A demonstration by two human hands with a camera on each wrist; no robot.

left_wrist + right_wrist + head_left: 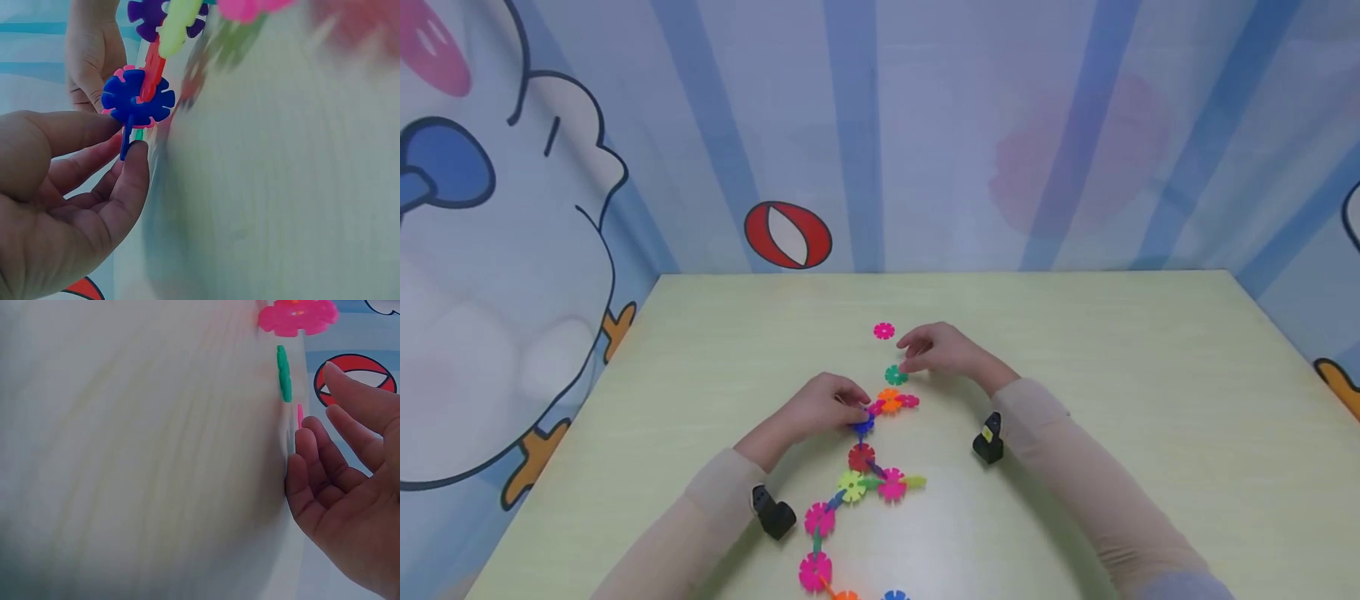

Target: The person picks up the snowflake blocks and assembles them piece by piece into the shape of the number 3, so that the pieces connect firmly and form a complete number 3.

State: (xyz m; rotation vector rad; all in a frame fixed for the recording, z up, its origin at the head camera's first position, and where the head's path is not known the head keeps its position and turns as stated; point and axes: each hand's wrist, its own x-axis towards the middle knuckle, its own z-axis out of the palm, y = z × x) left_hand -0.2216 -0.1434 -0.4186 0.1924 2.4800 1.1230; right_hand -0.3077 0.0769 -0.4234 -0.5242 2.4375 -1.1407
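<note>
My left hand pinches a blue snowflake-shaped disc between thumb and fingertip, at the far part of a chain of slotted plastic discs. In the left wrist view, the pinched blue piece shows edge-on below a blue disc joined to a red one. Just beyond it in the head view, an orange disc sits between pink ones. Over the table, my right hand has its fingers loosely bent, with nothing in them. A loose green disc lies by its fingertips, and a loose pink disc lies farther back.
The chain runs toward me through a red disc, a yellow disc and several pink ones, with a side branch to the right. Another blue disc shows at the bottom edge. A striped, printed backdrop rises behind the pale table.
</note>
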